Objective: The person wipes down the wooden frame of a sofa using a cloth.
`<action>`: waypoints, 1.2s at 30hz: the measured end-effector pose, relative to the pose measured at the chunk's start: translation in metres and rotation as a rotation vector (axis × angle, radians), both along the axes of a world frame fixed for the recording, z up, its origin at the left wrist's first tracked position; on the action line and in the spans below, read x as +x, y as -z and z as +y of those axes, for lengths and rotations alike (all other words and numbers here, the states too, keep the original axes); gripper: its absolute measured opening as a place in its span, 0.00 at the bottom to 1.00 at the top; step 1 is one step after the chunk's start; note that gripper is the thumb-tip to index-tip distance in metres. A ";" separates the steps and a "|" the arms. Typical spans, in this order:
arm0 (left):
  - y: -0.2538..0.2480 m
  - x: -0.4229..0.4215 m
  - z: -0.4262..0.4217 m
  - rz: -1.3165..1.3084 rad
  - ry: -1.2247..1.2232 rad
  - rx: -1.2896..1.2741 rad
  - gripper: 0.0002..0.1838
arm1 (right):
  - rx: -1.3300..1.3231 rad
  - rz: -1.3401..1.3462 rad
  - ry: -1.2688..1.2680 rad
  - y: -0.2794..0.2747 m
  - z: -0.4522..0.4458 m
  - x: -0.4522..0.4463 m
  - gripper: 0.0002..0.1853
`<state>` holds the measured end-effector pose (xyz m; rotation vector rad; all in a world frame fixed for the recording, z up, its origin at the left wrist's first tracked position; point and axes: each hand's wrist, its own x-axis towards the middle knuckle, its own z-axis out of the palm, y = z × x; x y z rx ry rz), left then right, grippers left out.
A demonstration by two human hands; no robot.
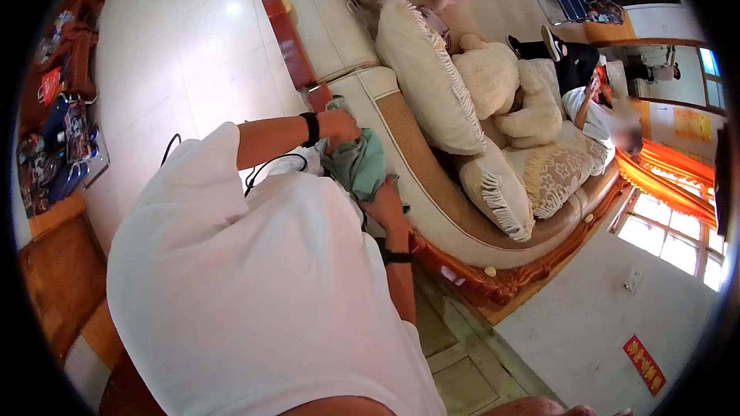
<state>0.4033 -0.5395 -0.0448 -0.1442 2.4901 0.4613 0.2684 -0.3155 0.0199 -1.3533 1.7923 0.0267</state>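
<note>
A: How far along was the work?
B: You had the green cloth (364,162) gathered up, crumpled, by the near end of the sofa (405,158); what remained, I couldn't tell.
A: And the hands?
B: Your left hand (337,126) was closed tight on it; your right hand (385,205) gripped it too, fingers partly hidden.
A: Counts?
B: One cloth, two wristbands (311,129), at least three fringed cushions (420,77).

No lettering can be read for certain. On the pale wall (570,320), a red strip (644,366) carries a row of gold marks resembling characters, too small and blurred to make out. A yellow sheet (692,125) near the orange curtain (667,168) shows only faint marks, likewise illegible; no brand or number can be made out.
</note>
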 end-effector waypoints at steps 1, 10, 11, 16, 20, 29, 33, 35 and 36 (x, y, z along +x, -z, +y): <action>-0.004 0.001 0.007 0.065 0.004 0.005 0.51 | 0.014 0.150 -0.061 0.001 0.017 0.001 0.45; -0.023 0.000 0.063 0.459 0.047 0.163 0.43 | -0.270 0.488 -0.001 0.003 0.147 -0.025 0.34; -0.023 -0.008 0.070 0.458 0.052 0.162 0.43 | -0.384 0.564 0.001 0.013 0.165 -0.029 0.30; -0.033 -0.066 0.122 0.224 0.250 0.271 0.44 | -0.578 0.498 0.174 0.021 0.220 -0.057 0.27; -0.007 -0.094 0.188 0.309 0.231 0.328 0.48 | -0.350 0.338 0.230 -0.014 0.254 -0.084 0.33; -0.002 -0.147 0.267 0.409 0.040 0.509 0.46 | -0.141 0.637 0.325 -0.025 0.338 -0.185 0.47; -0.014 -0.139 0.268 0.446 0.006 0.536 0.45 | 0.067 0.544 0.300 -0.030 0.311 -0.206 0.57; -0.018 -0.136 0.269 0.410 -0.025 0.418 0.47 | 0.069 0.315 0.104 -0.020 0.276 -0.205 0.62; -0.022 -0.129 0.271 0.410 -0.025 0.428 0.47 | 0.046 0.114 0.012 -0.006 0.262 -0.206 0.62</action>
